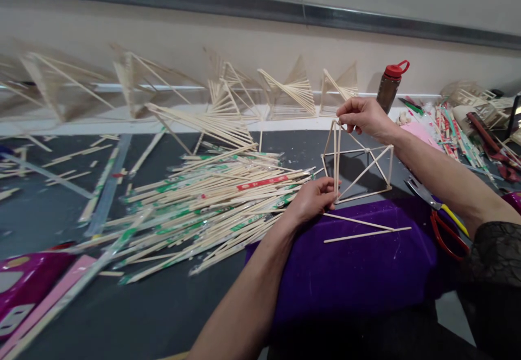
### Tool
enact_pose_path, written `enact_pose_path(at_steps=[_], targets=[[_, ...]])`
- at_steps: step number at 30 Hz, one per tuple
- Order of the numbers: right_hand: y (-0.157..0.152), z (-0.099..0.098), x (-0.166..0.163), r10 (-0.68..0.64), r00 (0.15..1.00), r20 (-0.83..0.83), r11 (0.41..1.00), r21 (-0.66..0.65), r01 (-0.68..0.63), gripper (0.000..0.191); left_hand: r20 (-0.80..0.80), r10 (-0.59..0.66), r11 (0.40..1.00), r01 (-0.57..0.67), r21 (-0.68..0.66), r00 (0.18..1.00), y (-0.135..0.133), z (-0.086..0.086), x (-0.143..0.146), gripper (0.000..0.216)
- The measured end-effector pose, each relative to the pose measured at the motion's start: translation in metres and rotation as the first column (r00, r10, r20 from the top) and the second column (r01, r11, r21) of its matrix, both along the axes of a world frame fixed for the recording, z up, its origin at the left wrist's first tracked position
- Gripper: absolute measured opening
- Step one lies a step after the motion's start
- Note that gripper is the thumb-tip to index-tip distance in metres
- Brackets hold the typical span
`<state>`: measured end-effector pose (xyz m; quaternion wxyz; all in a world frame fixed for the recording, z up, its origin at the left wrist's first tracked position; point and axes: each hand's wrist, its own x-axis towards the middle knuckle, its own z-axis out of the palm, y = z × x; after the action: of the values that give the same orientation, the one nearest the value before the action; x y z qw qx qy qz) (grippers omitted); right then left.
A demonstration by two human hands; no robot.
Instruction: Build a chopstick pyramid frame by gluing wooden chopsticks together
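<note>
A small open frame of thin wooden sticks, apparently chopsticks (362, 174), stands at the near edge of the dark tabletop. My left hand (315, 200) is closed around the foot of its near left upright, where two sticks run side by side. At the top of that same upright, the fingertips of my right hand (362, 117) pinch the corner. Exactly what lies between those fingertips is hidden. Two loose sticks (366, 235) rest on a purple cloth (345, 278) just below the frame.
Many chopsticks (220, 202), some in wrappers, are heaped to the left. Several twisted stick structures (291, 94) line the wall. Pliers (423, 191) and red-handled scissors (448, 238) lie at right. A red-lidded bottle (389, 88) stands behind my right hand.
</note>
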<state>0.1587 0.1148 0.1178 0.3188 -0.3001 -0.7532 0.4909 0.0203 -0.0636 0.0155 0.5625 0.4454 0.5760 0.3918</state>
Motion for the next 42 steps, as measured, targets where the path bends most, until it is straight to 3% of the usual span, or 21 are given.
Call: enact_pose_path(at_steps=[14, 26, 36, 42], targets=[[-0.004, -0.001, 0.002, 0.008, 0.999, -0.036, 1.000, -0.016, -0.009, 0.006, 0.015, 0.011, 1.000, -0.011, 0.006, 1.000, -0.002, 0.003, 0.001, 0.032], [-0.004, 0.001, 0.000, -0.010, 0.999, -0.039, 0.999, -0.043, 0.008, 0.014, 0.001, 0.005, 1.000, -0.005, 0.005, 1.000, -0.003, 0.004, 0.002, 0.030], [0.000, 0.031, -0.007, -0.007, 1.000, -0.029, 1.000, -0.027, 0.006, 0.009, -0.025, 0.001, 0.999, -0.002, -0.043, 1.000, -0.002, 0.012, 0.001, 0.034], [-0.009, 0.029, -0.017, 0.056, 0.998, 0.023, 0.998, -0.006, -0.055, 0.010, -0.032, -0.027, 0.999, 0.025, -0.045, 0.999, -0.002, 0.015, 0.001, 0.035]])
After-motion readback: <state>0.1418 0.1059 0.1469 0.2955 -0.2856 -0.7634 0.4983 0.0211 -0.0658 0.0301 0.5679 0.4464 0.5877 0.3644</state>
